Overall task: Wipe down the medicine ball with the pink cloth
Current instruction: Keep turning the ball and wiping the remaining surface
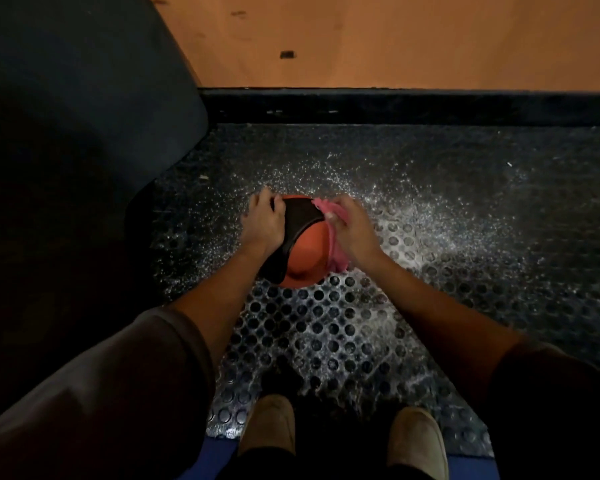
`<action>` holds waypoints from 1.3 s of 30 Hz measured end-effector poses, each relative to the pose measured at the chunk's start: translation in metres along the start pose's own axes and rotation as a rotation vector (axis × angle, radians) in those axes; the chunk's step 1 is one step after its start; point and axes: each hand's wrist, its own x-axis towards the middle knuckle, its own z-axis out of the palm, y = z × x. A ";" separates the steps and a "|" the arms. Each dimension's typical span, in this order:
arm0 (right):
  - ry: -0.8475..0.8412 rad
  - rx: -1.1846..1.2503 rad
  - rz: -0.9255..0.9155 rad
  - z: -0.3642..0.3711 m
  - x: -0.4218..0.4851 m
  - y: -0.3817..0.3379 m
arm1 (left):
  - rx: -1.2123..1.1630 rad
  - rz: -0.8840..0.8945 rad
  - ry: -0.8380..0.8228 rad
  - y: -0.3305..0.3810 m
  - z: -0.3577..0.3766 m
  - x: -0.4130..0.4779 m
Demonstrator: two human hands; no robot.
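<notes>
Short sleeves, both ending near the elbow: left sleeve (118, 393) grey-brown, right sleeve (555, 393) darker, near black in this light. Forearms bare down to left hand (264, 225) and right hand (352, 230). Dark trousers (267, 467) over tan slip-ons, left shoe (269, 424) and right shoe (418, 441), with plain rounded toes.
</notes>
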 end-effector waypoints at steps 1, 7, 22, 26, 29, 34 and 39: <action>0.023 -0.002 0.086 -0.002 0.002 0.006 | 0.015 0.010 0.000 0.000 0.002 -0.002; 0.007 -0.108 -0.229 0.010 -0.014 -0.011 | 0.019 0.055 0.029 -0.006 0.004 0.000; -0.090 0.129 -0.020 0.028 -0.011 -0.010 | -0.057 0.054 0.053 -0.041 -0.016 0.010; -0.075 -0.025 -0.135 0.049 -0.003 -0.035 | -0.141 0.048 0.156 -0.061 -0.019 0.003; -0.153 -0.157 -0.419 0.065 -0.013 -0.055 | -0.267 0.042 0.183 -0.073 -0.021 -0.002; -0.208 -0.113 -0.102 0.054 -0.008 -0.030 | -0.381 0.040 0.189 -0.092 -0.022 -0.006; -0.061 -0.013 0.158 0.066 0.013 -0.014 | -0.343 0.042 0.184 -0.081 -0.019 -0.007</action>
